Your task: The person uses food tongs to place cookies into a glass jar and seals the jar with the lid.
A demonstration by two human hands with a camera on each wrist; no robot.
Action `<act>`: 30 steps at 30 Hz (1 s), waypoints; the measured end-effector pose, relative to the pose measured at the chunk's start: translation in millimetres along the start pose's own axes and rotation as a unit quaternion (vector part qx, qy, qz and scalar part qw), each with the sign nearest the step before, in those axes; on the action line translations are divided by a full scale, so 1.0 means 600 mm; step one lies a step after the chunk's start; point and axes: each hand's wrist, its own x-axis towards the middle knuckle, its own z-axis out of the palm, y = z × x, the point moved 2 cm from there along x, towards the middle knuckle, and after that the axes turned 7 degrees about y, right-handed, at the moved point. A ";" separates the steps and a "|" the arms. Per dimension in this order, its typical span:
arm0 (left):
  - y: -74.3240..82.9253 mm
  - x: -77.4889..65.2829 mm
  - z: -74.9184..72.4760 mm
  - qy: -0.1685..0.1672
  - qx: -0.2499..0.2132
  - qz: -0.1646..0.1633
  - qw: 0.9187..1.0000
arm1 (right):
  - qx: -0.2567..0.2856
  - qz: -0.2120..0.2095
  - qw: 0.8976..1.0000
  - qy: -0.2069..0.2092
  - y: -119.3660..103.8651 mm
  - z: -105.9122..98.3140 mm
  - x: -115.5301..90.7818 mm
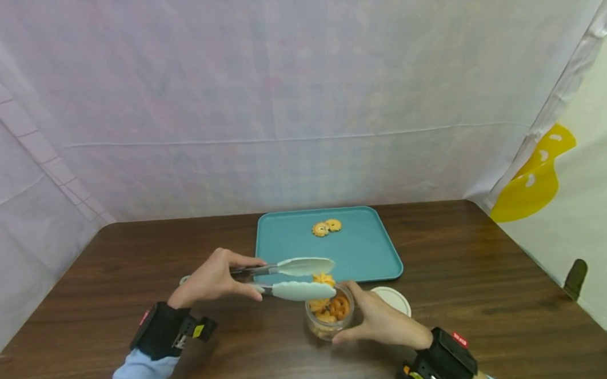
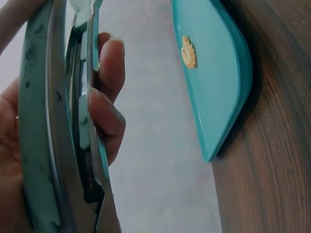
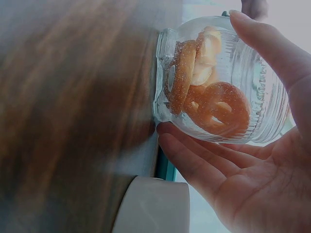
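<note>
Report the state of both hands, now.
Left hand: closed, holding the tongs.
Right hand: closed around the glass jar, holding it.

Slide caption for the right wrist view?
Right hand around a jar of cookies, white lid nearby on the table.

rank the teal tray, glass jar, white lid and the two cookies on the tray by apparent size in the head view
1. Teal tray
2. Glass jar
3. White lid, though the right hand hides part of it
4. Two cookies on the tray, too alike to rank apart
</note>
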 end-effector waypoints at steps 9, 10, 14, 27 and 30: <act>0.003 0.003 0.007 -0.031 -0.014 0.010 0.999 | 0.005 0.012 1.000 -0.008 0.001 -0.001 0.000; 0.003 0.003 0.008 -0.034 -0.016 0.010 0.999 | 0.003 0.013 1.000 -0.008 0.001 -0.001 0.000; 0.004 0.005 0.011 -0.041 -0.020 0.013 0.999 | -0.006 0.016 1.000 -0.007 0.001 -0.002 0.000; 0.006 0.008 0.015 -0.051 -0.015 0.014 0.998 | -0.006 -0.005 1.000 0.006 0.000 -0.003 0.001; 0.006 0.008 0.014 -0.051 -0.015 0.013 0.999 | -0.005 -0.007 1.000 0.008 0.000 -0.003 0.001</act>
